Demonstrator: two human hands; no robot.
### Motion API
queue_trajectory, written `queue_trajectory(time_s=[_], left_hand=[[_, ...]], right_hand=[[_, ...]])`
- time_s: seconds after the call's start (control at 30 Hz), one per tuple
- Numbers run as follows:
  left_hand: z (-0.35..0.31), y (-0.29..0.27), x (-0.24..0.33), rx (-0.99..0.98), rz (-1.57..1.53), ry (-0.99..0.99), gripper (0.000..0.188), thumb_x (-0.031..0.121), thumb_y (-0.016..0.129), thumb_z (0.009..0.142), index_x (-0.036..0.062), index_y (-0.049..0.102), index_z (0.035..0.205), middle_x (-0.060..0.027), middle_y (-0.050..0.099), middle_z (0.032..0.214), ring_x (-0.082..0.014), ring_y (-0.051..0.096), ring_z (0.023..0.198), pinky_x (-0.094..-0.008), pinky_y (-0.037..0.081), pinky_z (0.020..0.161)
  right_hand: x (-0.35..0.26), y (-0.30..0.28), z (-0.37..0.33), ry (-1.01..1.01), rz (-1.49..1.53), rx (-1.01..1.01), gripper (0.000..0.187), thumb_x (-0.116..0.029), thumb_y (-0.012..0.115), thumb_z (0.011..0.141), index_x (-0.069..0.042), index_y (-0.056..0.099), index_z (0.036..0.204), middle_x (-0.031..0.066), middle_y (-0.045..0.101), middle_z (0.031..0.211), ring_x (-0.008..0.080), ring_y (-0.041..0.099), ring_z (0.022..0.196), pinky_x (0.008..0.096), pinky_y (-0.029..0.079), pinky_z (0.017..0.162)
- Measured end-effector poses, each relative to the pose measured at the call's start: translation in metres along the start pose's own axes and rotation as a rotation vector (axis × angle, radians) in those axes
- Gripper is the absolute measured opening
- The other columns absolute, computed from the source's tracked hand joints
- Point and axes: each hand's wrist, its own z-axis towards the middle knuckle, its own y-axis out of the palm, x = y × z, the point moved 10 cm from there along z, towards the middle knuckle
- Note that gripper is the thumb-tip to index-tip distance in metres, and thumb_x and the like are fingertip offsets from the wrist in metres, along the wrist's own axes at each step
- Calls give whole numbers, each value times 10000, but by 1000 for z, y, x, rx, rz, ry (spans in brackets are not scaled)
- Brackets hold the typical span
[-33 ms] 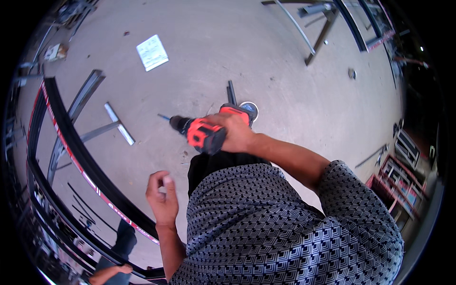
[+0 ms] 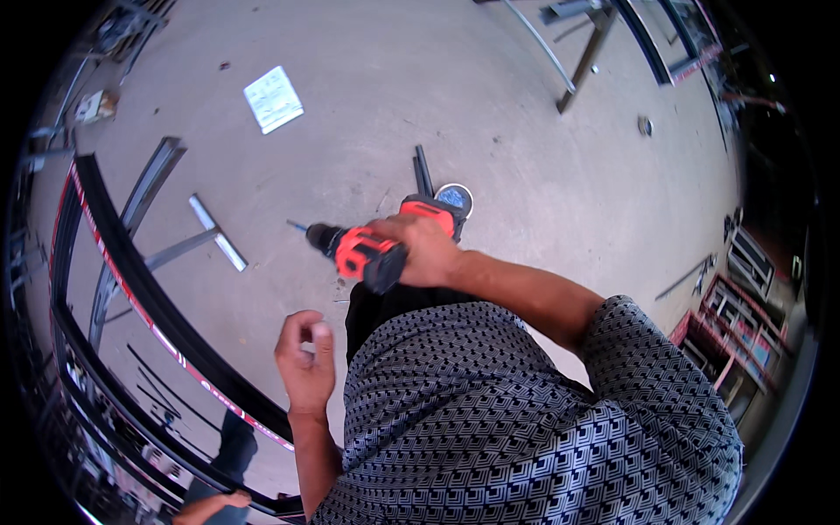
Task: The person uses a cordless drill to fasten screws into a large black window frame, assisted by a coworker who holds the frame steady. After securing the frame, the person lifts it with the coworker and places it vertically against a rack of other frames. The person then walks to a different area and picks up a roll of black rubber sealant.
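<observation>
My right hand (image 2: 426, 250) is wrapped round the grip of a red and black cordless drill (image 2: 360, 254). The drill is held in front of my body, its bit (image 2: 297, 226) pointing left. Lower and to the left, my left hand (image 2: 306, 359) is raised with fingers curled in toward the thumb; anything between them is too small or hidden to make out. Nearest to that hand is a long black frame (image 2: 162, 306) with a red and white strip along its edge, standing on the left. The left hand does not touch it.
On the floor lie a white sheet (image 2: 273, 99), a T-shaped metal stand (image 2: 217, 232), a round tub (image 2: 455, 199) with blue contents and dark bars (image 2: 423, 171). Another frame on legs (image 2: 582, 66) stands far right. A co-worker's arm (image 2: 210, 506) reaches in at lower left.
The view has shifted slightly. The drill sits a little further left and lower in the picture, and my left hand a little further right. Both hands keep their hold.
</observation>
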Motion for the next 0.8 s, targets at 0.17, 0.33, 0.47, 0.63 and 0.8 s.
queue_trajectory(time_s=[0.17, 0.33, 0.47, 0.63, 0.8], left_hand=[[12, 62, 11, -304, 175, -12, 444, 398, 830, 868, 49, 557, 858, -35, 537, 673, -165, 516, 591, -324, 445, 578], [15, 78, 12, -403, 422, 87, 549, 524, 824, 826, 64, 524, 816, -58, 548, 660, -247, 554, 571, -382, 460, 559], [11, 98, 9, -486, 403, 126, 545, 536, 805, 828, 60, 539, 813, -83, 598, 689, -290, 604, 605, -411, 486, 577], [-7, 120, 9, -515, 310, 230, 464, 413, 834, 826, 49, 550, 787, -97, 590, 665, -256, 572, 573, -383, 465, 547], [-18, 142, 21, -563, 314, 217, 473, 475, 807, 826, 61, 578, 810, -86, 652, 708, -311, 656, 621, -428, 514, 571]], right_hand=[[9, 44, -35, 154, 19, -169, 395, -208, 740, 799, -71, 673, 1164, 160, 699, 934, 378, 699, 935, 491, 549, 811], [27, 69, -73, 288, 24, -221, 422, -201, 736, 794, -80, 658, 1191, 165, 703, 963, 381, 698, 945, 502, 545, 827], [38, 72, -98, 353, -8, -183, 437, -184, 718, 788, -91, 655, 1210, 173, 713, 980, 390, 699, 969, 504, 547, 841], [45, 68, -127, 366, -61, -136, 461, -154, 714, 781, -90, 643, 1232, 181, 711, 1026, 392, 687, 1004, 504, 544, 868], [54, 50, -148, 354, -43, -88, 447, -184, 731, 796, -75, 638, 1220, 189, 704, 1031, 381, 678, 1022, 497, 545, 865]])
